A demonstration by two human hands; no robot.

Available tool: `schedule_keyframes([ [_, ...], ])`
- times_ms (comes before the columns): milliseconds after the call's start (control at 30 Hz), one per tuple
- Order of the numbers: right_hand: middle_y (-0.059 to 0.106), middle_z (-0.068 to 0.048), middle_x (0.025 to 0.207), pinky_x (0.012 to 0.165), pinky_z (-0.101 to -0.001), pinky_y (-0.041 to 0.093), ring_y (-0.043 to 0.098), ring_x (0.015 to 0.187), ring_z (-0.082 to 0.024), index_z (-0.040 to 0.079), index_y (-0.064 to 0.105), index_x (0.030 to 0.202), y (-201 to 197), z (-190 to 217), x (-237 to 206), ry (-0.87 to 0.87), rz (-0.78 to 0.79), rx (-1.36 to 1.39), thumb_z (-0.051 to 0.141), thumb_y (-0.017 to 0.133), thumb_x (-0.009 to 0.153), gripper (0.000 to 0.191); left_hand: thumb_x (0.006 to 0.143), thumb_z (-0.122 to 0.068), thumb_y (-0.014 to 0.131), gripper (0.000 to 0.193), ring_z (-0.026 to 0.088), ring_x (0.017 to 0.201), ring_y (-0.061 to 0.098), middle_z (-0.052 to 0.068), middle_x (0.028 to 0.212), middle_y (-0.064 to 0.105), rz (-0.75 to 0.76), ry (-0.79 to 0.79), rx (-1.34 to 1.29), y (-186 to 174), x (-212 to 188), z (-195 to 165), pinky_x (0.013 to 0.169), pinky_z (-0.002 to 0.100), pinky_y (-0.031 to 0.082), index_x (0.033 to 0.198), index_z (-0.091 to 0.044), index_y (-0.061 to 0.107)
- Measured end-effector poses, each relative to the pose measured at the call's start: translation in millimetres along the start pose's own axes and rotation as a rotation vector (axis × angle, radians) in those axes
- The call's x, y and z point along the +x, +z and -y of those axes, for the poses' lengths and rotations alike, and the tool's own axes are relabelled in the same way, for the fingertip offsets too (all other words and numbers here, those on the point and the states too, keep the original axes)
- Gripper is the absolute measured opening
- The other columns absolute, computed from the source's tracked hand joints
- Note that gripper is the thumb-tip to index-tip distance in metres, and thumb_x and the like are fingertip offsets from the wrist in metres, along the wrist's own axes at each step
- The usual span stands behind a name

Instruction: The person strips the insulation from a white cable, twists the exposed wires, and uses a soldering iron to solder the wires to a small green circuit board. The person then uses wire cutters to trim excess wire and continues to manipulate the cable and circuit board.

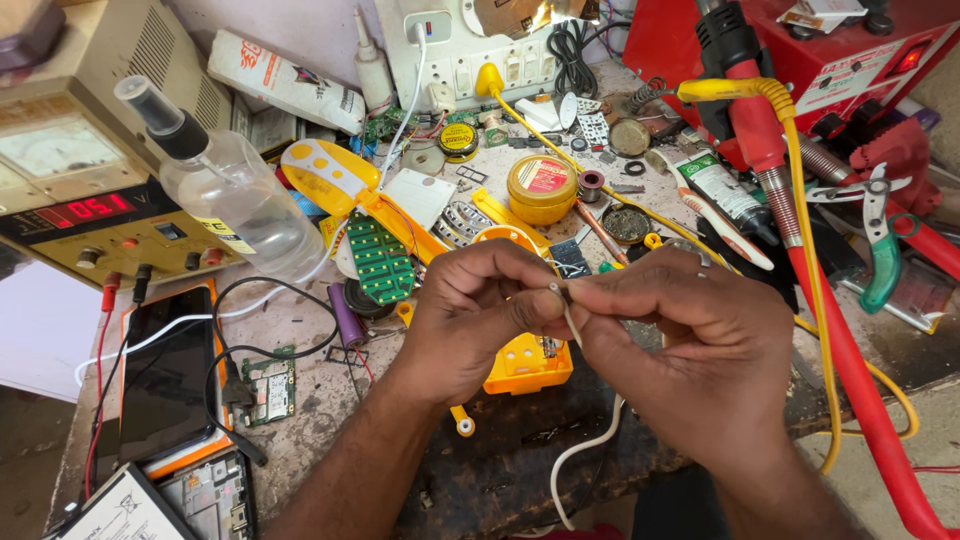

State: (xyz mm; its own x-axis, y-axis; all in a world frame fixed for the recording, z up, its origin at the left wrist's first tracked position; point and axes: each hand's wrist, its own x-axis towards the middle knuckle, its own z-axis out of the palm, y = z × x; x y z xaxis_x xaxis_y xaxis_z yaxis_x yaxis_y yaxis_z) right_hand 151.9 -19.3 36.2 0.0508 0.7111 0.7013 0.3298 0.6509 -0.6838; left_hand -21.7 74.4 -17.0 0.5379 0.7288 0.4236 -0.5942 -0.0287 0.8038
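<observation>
Your left hand (470, 315) and right hand (690, 335) meet near the middle of the table (500, 470), fingertips pressed together on the end of a thin white wire (572, 325). Both grips pinch it: the left thumb and forefinger close on the tip, the right fingers close just beside them. The bare tip itself is too small to make out. The wire drops between your wrists, curls near the table's near edge and is cut off at the bottom of the view.

Right behind your hands lies an opened yellow casing (525, 362), mostly hidden by your left hand. A green circuit board (380, 258) studded with small lights sits to the far left of it, beside a yellow and white handle piece (325, 175).

Farther left stands a clear spray bottle (235, 195) in front of a beige power supply (90, 190), whose left side is cut off. A dark phone (165, 370) lies at the near left. A red soldering tool (800, 250) with a yellow cable (815, 280) runs down the right side, its lower end out of view. A round yellow tin (541, 185) sits far behind your hands.
</observation>
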Motion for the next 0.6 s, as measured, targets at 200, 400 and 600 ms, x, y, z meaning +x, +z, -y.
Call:
schedule_keyframes([
  [200, 0.075, -0.009, 0.095, 0.079, -0.0249, 0.058, 0.070, 0.088, -0.013, 0.001, 0.075, 0.105, -0.7, -2.4, -1.6, -0.003, 0.002, 0.007, -0.010, 0.078, 0.084, 0.024, 0.096, -0.002, 0.075, 0.012, 0.019, 0.087, 0.075, 0.009, 0.096, 0.072, -0.014, -0.006, -0.043, -1.1, -0.4, 4.5, 0.080, 0.035, 0.064, 0.105, 0.000, 0.068],
  [400, 0.075, -0.009, 0.095, 0.080, -0.0254, 0.059, 0.072, 0.089, -0.013, 0.001, 0.075, 0.102, -2.7, -6.8, -1.7, 0.008, 0.020, 0.020, -0.010, 0.078, 0.084, 0.021, 0.097, -0.002, 0.075, 0.012, 0.019, 0.087, 0.074, 0.010, 0.096, 0.072, -0.020, -0.010, -0.061, -1.7, 0.7, 6.9, 0.080, 0.035, 0.063, 0.106, 0.001, 0.068],
  [600, 0.074, -0.011, 0.099, 0.083, -0.0258, 0.059, 0.072, 0.089, -0.013, -0.003, 0.074, 0.107, -2.6, -8.8, 2.6, 0.013, -0.015, 0.138, -0.010, 0.077, 0.088, 0.021, 0.095, -0.002, 0.073, 0.010, 0.021, 0.092, 0.076, 0.011, 0.100, 0.074, -0.054, -0.038, -0.123, 1.9, 2.4, 3.9, 0.084, 0.039, 0.066, 0.103, -0.001, 0.067],
])
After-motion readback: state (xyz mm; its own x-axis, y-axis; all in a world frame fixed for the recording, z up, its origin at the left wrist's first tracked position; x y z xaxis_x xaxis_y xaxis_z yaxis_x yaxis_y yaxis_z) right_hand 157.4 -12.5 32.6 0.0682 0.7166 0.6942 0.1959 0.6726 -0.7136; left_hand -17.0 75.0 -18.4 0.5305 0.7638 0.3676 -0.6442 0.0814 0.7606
